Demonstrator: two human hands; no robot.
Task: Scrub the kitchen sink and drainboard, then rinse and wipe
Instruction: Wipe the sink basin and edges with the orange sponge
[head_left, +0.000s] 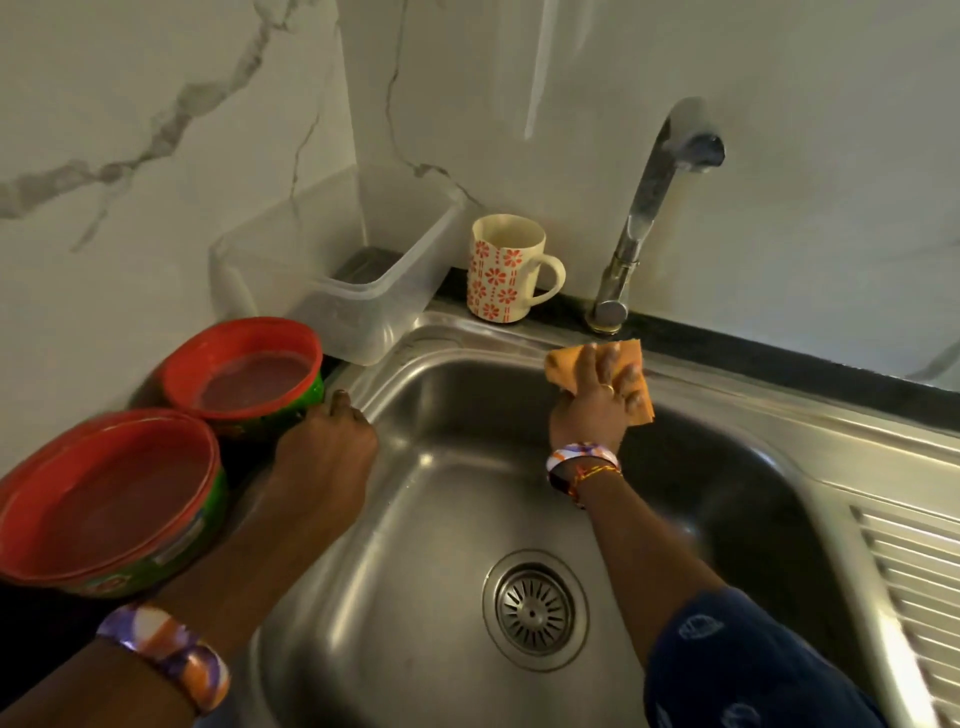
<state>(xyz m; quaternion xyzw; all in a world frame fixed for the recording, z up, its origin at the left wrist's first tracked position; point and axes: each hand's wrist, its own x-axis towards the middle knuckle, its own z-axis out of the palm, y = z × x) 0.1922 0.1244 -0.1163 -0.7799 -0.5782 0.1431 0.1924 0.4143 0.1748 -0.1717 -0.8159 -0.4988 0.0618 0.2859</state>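
Near left, two red-lidded green tubs (111, 499) sit on the counter, one behind the other. The left hand (324, 441) rests on the left rim of the steel sink (415, 519), fingers curled over the edge and holding nothing. One round drain (535, 609) lies in the basin, the ribbed drainboard (914, 587) to its right. Farther off, the right hand (597, 395) presses one orange cloth (566, 364) against the far sink wall, fingers spread. Beyond stand one patterned mug (501, 270), one clear plastic container (337, 270) and one tap (644, 208)
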